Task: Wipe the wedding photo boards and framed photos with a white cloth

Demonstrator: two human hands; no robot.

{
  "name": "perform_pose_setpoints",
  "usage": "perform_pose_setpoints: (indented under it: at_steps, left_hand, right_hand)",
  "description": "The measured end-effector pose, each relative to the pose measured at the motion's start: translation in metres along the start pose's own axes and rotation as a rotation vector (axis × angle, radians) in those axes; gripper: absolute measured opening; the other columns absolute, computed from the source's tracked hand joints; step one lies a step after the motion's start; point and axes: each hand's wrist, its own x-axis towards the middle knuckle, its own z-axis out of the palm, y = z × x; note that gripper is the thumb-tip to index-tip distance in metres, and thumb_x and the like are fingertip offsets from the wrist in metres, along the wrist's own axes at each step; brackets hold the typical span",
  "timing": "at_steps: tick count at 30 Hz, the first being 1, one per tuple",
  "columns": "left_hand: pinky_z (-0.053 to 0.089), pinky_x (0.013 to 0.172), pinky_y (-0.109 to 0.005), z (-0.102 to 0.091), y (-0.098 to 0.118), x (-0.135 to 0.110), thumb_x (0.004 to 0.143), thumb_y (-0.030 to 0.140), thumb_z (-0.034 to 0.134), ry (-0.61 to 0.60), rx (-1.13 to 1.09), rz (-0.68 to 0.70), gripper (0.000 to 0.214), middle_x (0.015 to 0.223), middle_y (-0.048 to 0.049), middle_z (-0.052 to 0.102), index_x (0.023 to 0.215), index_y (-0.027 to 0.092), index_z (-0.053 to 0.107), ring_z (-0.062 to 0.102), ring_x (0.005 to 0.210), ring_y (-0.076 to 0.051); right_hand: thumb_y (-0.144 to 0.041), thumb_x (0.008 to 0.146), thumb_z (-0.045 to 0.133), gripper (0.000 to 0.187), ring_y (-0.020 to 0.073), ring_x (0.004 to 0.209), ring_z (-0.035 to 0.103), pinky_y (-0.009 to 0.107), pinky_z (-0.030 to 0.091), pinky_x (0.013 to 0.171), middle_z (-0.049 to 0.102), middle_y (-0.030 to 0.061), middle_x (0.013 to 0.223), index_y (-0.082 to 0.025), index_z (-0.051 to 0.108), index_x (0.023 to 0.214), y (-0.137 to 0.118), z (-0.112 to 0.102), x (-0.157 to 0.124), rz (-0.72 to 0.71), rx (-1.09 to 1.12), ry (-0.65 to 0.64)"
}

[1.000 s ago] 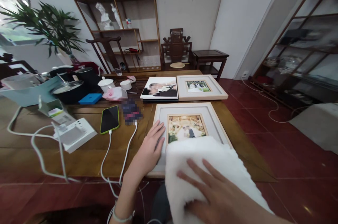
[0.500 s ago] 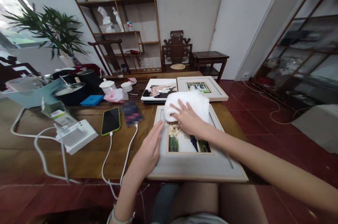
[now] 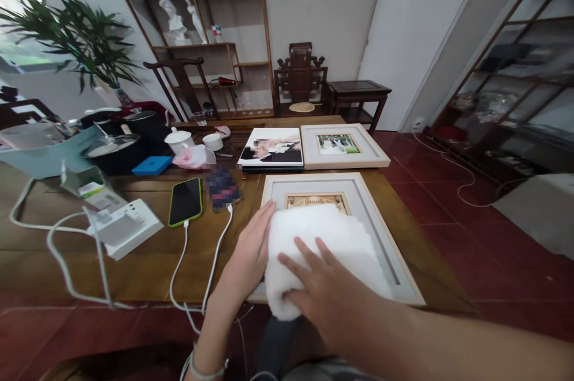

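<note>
A light-wood picture frame (image 3: 365, 207) with a grey mat lies flat at the table's front edge. Over its lower part spreads a folded, fluffy white towel (image 3: 314, 221), hiding most of the photo. My right hand (image 3: 329, 291) presses on the towel with fingers spread on top, its thumb tucked at the fold by the near edge. Along the frame's left side rests my left hand (image 3: 249, 249), fingers stretched out and lying against the rim beside the towel.
Behind lie another framed photo (image 3: 347, 157) and a white-edged photo panel (image 3: 271, 148). To the left are a charging phone (image 3: 185, 201), a dark pixelated item (image 3: 223, 186), white cables, a white power strip (image 3: 134, 228), a blue box (image 3: 151, 165) and pots.
My right hand has drawn the towel from the frame's top toward me, down to its near edge. The top of the photo now shows. My left hand stays at the left rim.
</note>
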Motion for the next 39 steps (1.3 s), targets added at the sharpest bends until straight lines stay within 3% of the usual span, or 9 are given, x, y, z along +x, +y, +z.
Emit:
perform_pose_setpoints:
  at_steps: [3, 8, 13, 16, 18, 22, 26, 30, 39]
  left_hand:
    - [0.030, 0.113, -0.041, 0.001, 0.000, 0.000, 0.095, 0.025, 0.031, -0.027, 0.044, 0.042, 0.041, 0.142, -0.0099, 0.046, 0.131, 0.016, 0.048, 0.041, 0.133, -0.019]
    - [0.030, 0.113, -0.039, 0.000, 0.001, -0.001, 0.094, 0.025, 0.034, -0.073, 0.065, 0.062, 0.040, 0.141, -0.0108, 0.047, 0.129, 0.014, 0.051, 0.038, 0.134, -0.020]
    - [0.026, 0.113, -0.046, -0.004, 0.006, -0.004, 0.093, 0.032, 0.039, -0.219, 0.093, 0.053, 0.047, 0.149, -0.0084, 0.037, 0.138, 0.019, 0.041, 0.025, 0.140, -0.022]
    - [0.025, 0.113, -0.048, -0.006, 0.008, -0.005, 0.093, 0.033, 0.038, -0.242, 0.091, 0.020, 0.047, 0.150, -0.0076, 0.033, 0.139, 0.021, 0.040, 0.024, 0.141, -0.023]
    - [0.024, 0.113, -0.048, -0.006, 0.008, -0.004, 0.094, 0.033, 0.036, -0.252, 0.090, -0.004, 0.047, 0.151, -0.0076, 0.033, 0.139, 0.021, 0.039, 0.023, 0.141, -0.023]
    - [0.023, 0.113, -0.049, -0.005, 0.008, -0.004, 0.095, 0.032, 0.034, -0.265, 0.094, -0.016, 0.047, 0.151, -0.0088, 0.033, 0.139, 0.018, 0.040, 0.022, 0.141, -0.022]
    - [0.024, 0.113, -0.048, -0.003, 0.005, -0.004, 0.094, 0.030, 0.036, -0.236, 0.093, 0.013, 0.046, 0.149, -0.0095, 0.035, 0.138, 0.018, 0.042, 0.023, 0.141, -0.023]
    - [0.024, 0.114, -0.046, -0.002, 0.005, -0.004, 0.094, 0.030, 0.036, -0.236, 0.115, 0.021, 0.046, 0.148, -0.0110, 0.037, 0.136, 0.016, 0.044, 0.025, 0.140, -0.023]
    - [0.025, 0.113, -0.048, 0.000, 0.005, -0.003, 0.094, 0.028, 0.034, -0.245, 0.109, 0.013, 0.047, 0.149, -0.0113, 0.035, 0.137, 0.012, 0.042, 0.023, 0.141, -0.022]
  right_hand:
    - [-0.022, 0.077, 0.060, 0.037, 0.0467, 0.130, 0.031, 0.069, 0.032, 0.097, 0.041, 0.0148, 0.143, -0.020, 0.064, 0.114, 0.005, 0.008, -0.018, 0.085, -0.020, -0.049]
    - [-0.010, 0.073, 0.056, 0.034, 0.0471, 0.124, 0.040, 0.067, 0.041, 0.090, 0.048, 0.0150, 0.138, -0.021, 0.068, 0.102, 0.029, 0.023, -0.069, 0.160, -0.160, 0.090]
    - [-0.006, 0.071, 0.050, 0.041, 0.0285, 0.098, 0.063, 0.040, 0.052, 0.076, 0.065, 0.0103, 0.112, -0.027, 0.062, 0.103, 0.067, -0.014, -0.104, 0.274, 0.032, 0.173]
    - [-0.017, 0.084, 0.048, 0.012, 0.0211, 0.066, 0.061, 0.032, 0.047, 0.059, 0.065, 0.0077, 0.077, -0.022, 0.057, 0.090, 0.096, -0.036, -0.097, 0.412, 0.088, 0.352]
    - [-0.017, 0.083, 0.050, 0.011, 0.0218, 0.063, 0.059, 0.032, 0.046, 0.057, 0.062, 0.0072, 0.073, -0.019, 0.054, 0.094, 0.113, -0.043, -0.080, 0.532, -0.017, 0.535]
    - [-0.002, 0.084, 0.037, 0.034, 0.0288, 0.106, 0.057, 0.040, 0.048, 0.080, 0.059, 0.0175, 0.116, -0.016, 0.052, 0.111, 0.127, -0.045, -0.024, 0.502, -0.292, 0.726]
    - [-0.004, 0.089, 0.039, 0.030, 0.0287, 0.135, 0.030, 0.047, 0.031, 0.105, 0.040, 0.0180, 0.142, -0.015, 0.054, 0.113, 0.116, -0.035, 0.039, 0.027, -0.436, 0.545]
    - [-0.010, 0.090, 0.045, 0.030, 0.0244, 0.121, 0.047, 0.042, 0.034, 0.102, 0.055, 0.0140, 0.127, -0.019, 0.054, 0.118, 0.105, -0.016, 0.072, -0.065, -0.434, 0.365]
    - [0.005, 0.075, 0.047, 0.042, 0.0255, 0.101, 0.058, 0.040, 0.040, 0.089, 0.064, 0.0137, 0.105, -0.016, 0.057, 0.110, 0.129, -0.011, 0.009, 0.081, -0.423, 0.291]
